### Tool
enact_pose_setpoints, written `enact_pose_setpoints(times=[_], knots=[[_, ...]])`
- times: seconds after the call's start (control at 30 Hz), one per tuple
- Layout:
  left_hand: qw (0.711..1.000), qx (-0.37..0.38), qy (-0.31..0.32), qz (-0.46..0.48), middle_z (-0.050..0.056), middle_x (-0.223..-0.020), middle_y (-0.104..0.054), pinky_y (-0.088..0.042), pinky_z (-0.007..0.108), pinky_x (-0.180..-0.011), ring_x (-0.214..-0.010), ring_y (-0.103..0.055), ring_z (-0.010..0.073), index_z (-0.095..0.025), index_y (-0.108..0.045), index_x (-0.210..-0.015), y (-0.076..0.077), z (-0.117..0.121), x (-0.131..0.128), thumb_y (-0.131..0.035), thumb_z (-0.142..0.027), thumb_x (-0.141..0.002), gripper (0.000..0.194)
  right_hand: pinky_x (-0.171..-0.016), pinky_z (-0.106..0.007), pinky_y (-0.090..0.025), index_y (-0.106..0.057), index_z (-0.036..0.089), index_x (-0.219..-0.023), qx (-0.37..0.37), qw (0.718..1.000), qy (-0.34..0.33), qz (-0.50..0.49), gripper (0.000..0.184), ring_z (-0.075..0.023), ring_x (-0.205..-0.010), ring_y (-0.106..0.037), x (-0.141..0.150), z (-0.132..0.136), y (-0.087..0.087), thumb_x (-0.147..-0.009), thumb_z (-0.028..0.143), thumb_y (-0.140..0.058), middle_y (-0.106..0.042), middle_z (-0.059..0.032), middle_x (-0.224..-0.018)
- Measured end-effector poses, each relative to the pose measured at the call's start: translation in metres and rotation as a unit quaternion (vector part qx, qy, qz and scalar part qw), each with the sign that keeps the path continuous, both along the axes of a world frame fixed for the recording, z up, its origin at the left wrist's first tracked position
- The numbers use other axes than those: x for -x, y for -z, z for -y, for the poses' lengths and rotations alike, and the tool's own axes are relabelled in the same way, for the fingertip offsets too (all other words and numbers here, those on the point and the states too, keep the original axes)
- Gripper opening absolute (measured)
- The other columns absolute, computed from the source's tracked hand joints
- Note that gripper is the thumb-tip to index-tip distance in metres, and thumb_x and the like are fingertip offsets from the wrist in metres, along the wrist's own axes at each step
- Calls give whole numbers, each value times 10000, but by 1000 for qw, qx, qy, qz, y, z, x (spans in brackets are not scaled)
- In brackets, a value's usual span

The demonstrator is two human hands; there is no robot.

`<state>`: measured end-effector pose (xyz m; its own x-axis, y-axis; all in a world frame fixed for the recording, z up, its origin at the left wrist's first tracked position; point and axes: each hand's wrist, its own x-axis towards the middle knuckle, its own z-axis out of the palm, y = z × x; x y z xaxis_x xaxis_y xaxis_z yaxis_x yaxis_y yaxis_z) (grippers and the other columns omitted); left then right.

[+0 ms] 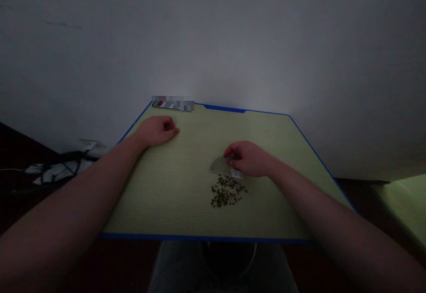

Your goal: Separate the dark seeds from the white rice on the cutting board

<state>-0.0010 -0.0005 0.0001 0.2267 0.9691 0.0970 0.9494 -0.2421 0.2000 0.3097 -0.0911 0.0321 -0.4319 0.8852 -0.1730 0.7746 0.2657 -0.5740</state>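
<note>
Bare forearms (89, 191) reach in, right hand (246, 157) pinching a clear plastic half-round protractor (218, 165), left hand (153, 131) curled, grip unclear, and with small brown-green grains (226, 194) lying scattered, work looks unfinished.

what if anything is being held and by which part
The right grip holds a clear protractor by its curved far side. The left grip is curled; whether it holds anything cannot be told.

Tabletop (159, 195) is a pale yellowish green with blue edging (149, 237), wall (213, 31) is plain grey. Protractor (218, 165) looks see-through, scattered bits (223, 193) brownish-green, though it's pretty dim.
</note>
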Motion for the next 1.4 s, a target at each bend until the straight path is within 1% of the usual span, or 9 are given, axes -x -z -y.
enact_pose_setpoints(times=[0.2, 0.37, 0.5, 0.63, 0.8, 0.97, 1.17, 1.3, 1.4], knots=[[1000, -1, -9, -3, 68, -789, -676, -374, 319, -614, -734, -603, 224, -205, -604, -807, 0, 0, 0, -476, -568, -772, 387, -619, -244, -470, -710, 162, -890, 35, 998, -52, -18, 226, -130, -625, -625, 14, 14, -5, -715, 45, -628, -707, -4, -703], [1000, -3, 5, 15, 68, -771, -664, -377, 327, -616, -720, -595, 225, -198, -615, -804, 0, 0, 0, -495, -542, -763, 367, -616, -251, -475, -692, 154, -904, 48, 996, -51, -47, 227, -135, -636, -632, 10, 23, -9, -728, 41, -605, -693, -1, -695], [1000, -1, 3, 17, 70, -774, -666, -379, 328, -619, -719, -589, 223, -198, -619, -809, 0, 1, 0, -491, -550, -760, 378, -609, -247, -479, -662, 162, -942, 31, 997, -7, -70, 214, -130, -663, -632, -4, 34, -15, -770, 67, -579, -688, -8, -745], [1000, 2, 0, 15, 72, -788, -670, -383, 324, -636, -729, -590, 219, -200, -616, -811, -2, 2, -2, -484, -556, -760, 383, -590, -246, -469, -655, 186, -931, 15, 994, 51, -98, 171, -127, -653, -627, -16, 57, -17, -798, 103, -587, -682, 5, -736], [1000, 8, -7, 9, 70, -785, -667, -388, 320, -637, -730, -589, 217, -197, -614, -813, -3, 3, -4, -484, -557, -755, 387, -585, -244, -460, -677, 194, -939, 17, 995, 54, -86, 214, -124, -640, -628, -12, 82, -12, -806, 68, -567, -698, 6, -731], [1000, 2, -9, 5, 70, -790, -667, -385, 321, -629, -726, -591, 222, -189, -626, -834, -2, 2, -3, -470, -562, -764, 411, -607, -265, -479, -693, 196, -962, 7, 995, 71, -64, 226, -146, -666, -654, -11, 74, -1, -800, 85, -580, -724, -18, -772], [1000, 3, 0, 6, 60, -782, -666, -378, 305, -616, -733, -594, 211, -195, -602, -808, 0, 0, -1, -475, -558, -771, 386, -581, -289, -496, -671, 193, -951, 14, 980, 148, -134, 200, -172, -646, -665, -34, 62, 4, -766, 166, -599, -716, -29, -740], [1000, 4, -4, 0, 60, -790, -667, -373, 307, -618, -738, -597, 214, -198, -604, -812, -1, 1, -2, -474, -559, -768, 387, -542, -297, -493, -660, 188, -946, -8, 961, 197, -193, 225, -174, -588, -640, -55, 70, 3, -738, 266, -623, -694, -22, -694], [1000, 11, -10, -5, 60, -802, -672, -369, 306, -621, -745, -599, 215, -199, -608, -824, -3, 2, -4, -468, -569, -769, 400, -561, -303, -511, -670, 187, -945, -45, 956, 219, -193, 248, -176, -601, -648, -61, 80, 5, -727, 299, -632, -706, -29, -719]])
